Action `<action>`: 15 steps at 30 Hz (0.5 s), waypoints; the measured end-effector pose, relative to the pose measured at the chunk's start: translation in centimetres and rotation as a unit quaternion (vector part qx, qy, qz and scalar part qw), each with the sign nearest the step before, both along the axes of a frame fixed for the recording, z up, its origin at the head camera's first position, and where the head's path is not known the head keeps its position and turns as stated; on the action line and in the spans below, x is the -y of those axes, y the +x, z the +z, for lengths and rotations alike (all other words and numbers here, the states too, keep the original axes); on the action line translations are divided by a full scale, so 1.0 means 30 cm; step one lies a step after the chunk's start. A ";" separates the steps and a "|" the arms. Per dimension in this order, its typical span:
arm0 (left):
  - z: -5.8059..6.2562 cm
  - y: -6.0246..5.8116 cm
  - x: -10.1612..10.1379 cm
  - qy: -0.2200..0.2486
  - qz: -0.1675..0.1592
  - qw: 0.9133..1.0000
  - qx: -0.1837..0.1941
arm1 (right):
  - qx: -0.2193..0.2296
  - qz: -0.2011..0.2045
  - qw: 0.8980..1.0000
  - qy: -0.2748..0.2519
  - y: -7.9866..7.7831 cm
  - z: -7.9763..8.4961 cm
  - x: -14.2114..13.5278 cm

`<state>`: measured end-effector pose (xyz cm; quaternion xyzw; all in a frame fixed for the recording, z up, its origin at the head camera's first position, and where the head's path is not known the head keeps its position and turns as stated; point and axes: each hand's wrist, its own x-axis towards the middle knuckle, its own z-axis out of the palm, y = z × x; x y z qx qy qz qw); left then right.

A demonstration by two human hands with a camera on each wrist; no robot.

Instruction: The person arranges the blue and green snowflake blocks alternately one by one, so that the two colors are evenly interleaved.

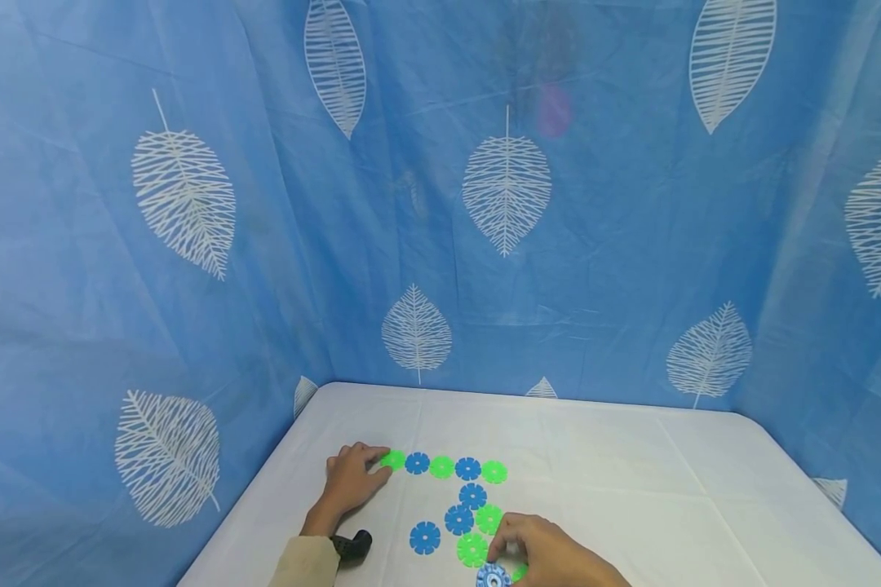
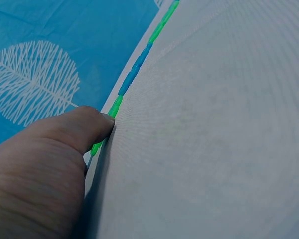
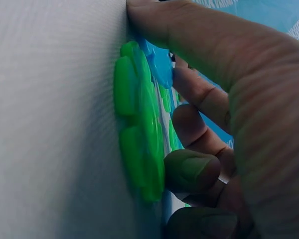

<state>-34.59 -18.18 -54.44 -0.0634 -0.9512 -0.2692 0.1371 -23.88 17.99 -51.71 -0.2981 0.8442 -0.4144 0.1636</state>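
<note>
Notched plastic building discs in blue and green lie on the white table. At the left end of the back row, my left hand (image 1: 354,477) pinches a green disc (image 1: 394,461) between thumb and forefinger. In the left wrist view its thumb (image 2: 97,124) touches that row's edge. Close to the front edge of the head view, my right hand (image 1: 554,554) holds a blue disc (image 1: 493,576) between thumb and fingers. A green disc (image 3: 144,124) stands large beside these fingers in the right wrist view. The hand partly hides another green disc (image 1: 519,573) in the head view.
The row runs right through alternating blue (image 1: 417,463) and green discs to a green one (image 1: 494,472). From there, several discs trail toward the front, including a green disc (image 1: 473,549). A separate blue disc (image 1: 425,538) lies left of them. Blue leaf-patterned cloth (image 1: 602,244) surrounds the table.
</note>
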 end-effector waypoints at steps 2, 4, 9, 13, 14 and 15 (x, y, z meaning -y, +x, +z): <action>0.001 0.000 0.000 0.001 0.000 1.000 0.000 | 0.010 0.004 1.000 -0.012 0.000 0.000 -0.002; 0.002 0.000 0.001 0.002 0.000 1.000 0.000 | 0.025 0.008 0.999 -0.024 0.001 0.001 -0.003; 0.001 -0.004 0.004 0.005 -0.002 1.000 -0.002 | 0.034 0.019 0.999 -0.036 0.003 0.009 0.003; 0.003 -0.003 0.003 0.007 -0.003 1.000 -0.002 | 0.011 0.034 0.999 -0.034 0.002 0.014 0.003; 0.004 -0.003 0.003 0.006 -0.003 1.000 -0.002 | 0.007 0.038 0.999 -0.035 0.001 0.015 0.002; 0.004 -0.002 0.003 0.005 -0.003 1.000 -0.003 | 0.002 0.043 0.998 -0.035 0.000 0.016 0.001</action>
